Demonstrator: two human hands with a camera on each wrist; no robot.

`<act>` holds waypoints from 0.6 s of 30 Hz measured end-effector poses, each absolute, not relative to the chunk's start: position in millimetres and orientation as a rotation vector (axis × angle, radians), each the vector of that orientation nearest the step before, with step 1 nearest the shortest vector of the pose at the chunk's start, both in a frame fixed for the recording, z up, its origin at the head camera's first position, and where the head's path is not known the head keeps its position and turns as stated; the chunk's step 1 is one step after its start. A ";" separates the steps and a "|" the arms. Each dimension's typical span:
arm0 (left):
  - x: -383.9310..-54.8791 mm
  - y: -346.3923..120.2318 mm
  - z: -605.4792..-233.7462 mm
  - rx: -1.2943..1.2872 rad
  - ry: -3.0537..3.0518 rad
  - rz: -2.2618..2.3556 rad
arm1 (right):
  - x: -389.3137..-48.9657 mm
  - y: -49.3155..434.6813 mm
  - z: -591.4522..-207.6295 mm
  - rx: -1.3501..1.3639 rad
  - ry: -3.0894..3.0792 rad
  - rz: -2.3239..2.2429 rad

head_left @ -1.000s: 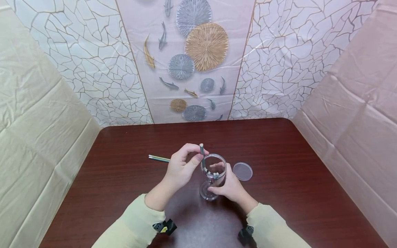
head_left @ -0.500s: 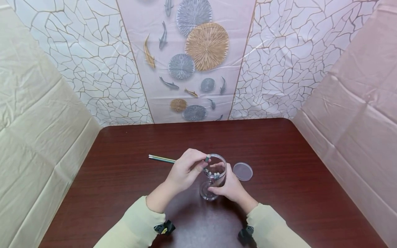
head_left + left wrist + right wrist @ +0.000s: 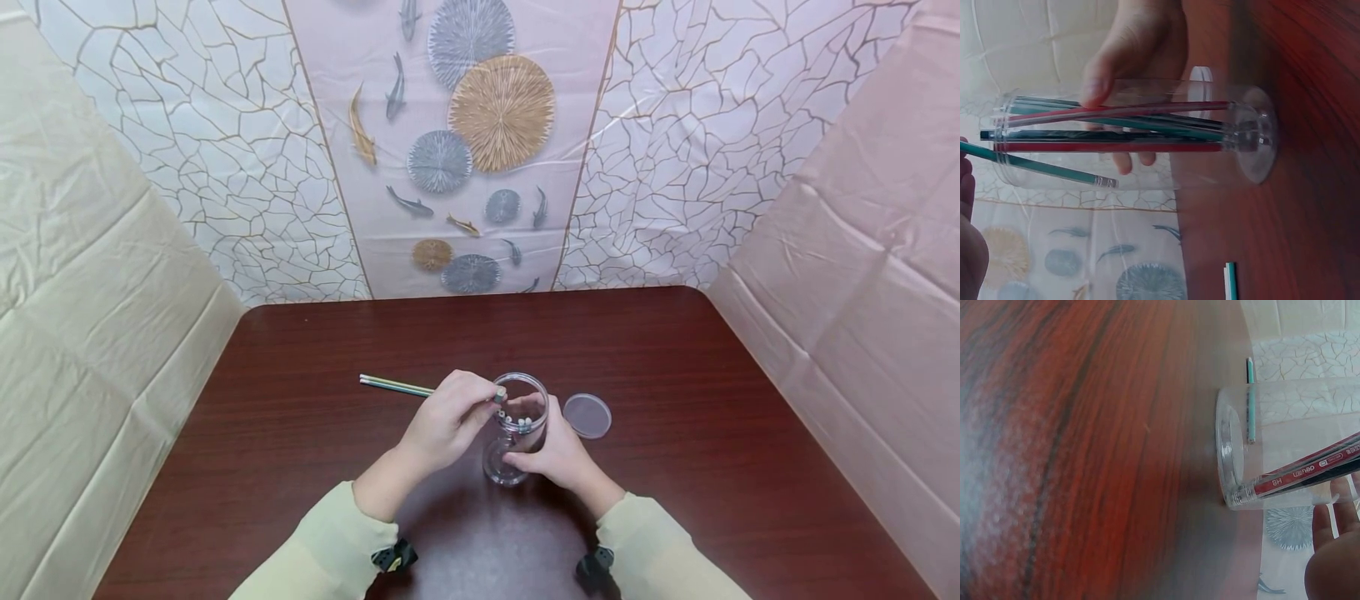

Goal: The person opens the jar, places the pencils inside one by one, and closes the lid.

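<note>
Clear plastic jar (image 3: 521,429) stands on the counter (image 3: 697,358). Head view: right grip (image 3: 558,450) curled round the jar's right side. Left grip (image 3: 448,421), at the jar's left rim, closed in a pinch on a green pencil (image 3: 500,395). Lid (image 3: 587,416) off, lying right of the jar; two loose pencils (image 3: 393,386) lie left of it, partly hidden by the left grip.

Left wrist: green pencil slants through the jar's mouth, eraser end inside, short of the base. Standing pencils (image 3: 1116,147), red, green and dark, reach down near the base. My reading: bunch in, one midway, two outside, lid not on.

Right wrist: a red pencil (image 3: 1300,474) leans inside the jar; nothing appears to obstruct its mouth except the bunch.
</note>
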State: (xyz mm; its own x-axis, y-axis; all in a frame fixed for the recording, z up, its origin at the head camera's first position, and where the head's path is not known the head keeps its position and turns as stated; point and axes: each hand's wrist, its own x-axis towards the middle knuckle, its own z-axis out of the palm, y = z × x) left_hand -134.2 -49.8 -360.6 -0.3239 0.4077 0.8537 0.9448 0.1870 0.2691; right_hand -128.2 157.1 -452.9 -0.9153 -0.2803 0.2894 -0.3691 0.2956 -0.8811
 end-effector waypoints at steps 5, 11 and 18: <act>-133.8 -52.0 -366.7 -1.268 -1.850 -1.038 | -117.0 151.1 -426.5 0.600 -2.500 1.710; -134.9 -55.8 -374.5 -1.266 -1.835 -0.985 | -112.5 148.7 -417.1 0.593 -2.507 1.714; -135.8 -67.1 -381.6 -1.255 -1.781 -0.910 | -113.6 149.2 -418.5 0.637 -2.484 1.690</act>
State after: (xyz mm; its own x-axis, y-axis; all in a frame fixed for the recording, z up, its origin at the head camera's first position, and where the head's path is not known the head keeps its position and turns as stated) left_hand -135.8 -67.1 -381.6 -0.2273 0.4147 0.8811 0.9570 0.2627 0.1232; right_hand -113.6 149.2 -418.5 -0.9117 -0.2962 0.2848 -0.3737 0.3094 -0.8744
